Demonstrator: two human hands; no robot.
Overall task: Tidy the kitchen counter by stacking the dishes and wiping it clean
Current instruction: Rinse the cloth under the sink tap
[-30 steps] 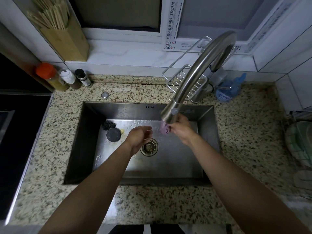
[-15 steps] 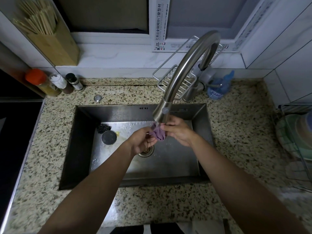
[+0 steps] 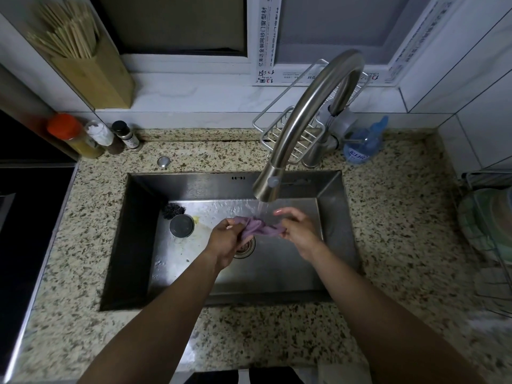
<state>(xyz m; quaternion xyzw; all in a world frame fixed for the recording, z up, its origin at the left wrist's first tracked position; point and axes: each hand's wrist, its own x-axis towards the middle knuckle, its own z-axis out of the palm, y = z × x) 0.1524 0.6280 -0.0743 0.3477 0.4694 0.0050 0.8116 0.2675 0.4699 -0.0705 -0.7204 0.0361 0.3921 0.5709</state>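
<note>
A purple cloth is stretched between both my hands over the steel sink, right under the running faucet. My left hand grips the cloth's left end. My right hand pinches its right end, with some fingers lifted. Water streams from the spout onto the cloth. Stacked dishes sit in a wire rack at the right edge, partly cut off by the frame.
In the sink lie a round drain plug and a dark scrubber. Spice bottles, a chopstick holder, a wire soap rack and a blue bottle line the back of the granite counter. A black cooktop lies left.
My left hand came up from above the drain and took hold of the cloth. Both hands have since pulled the cloth apart under the water.
</note>
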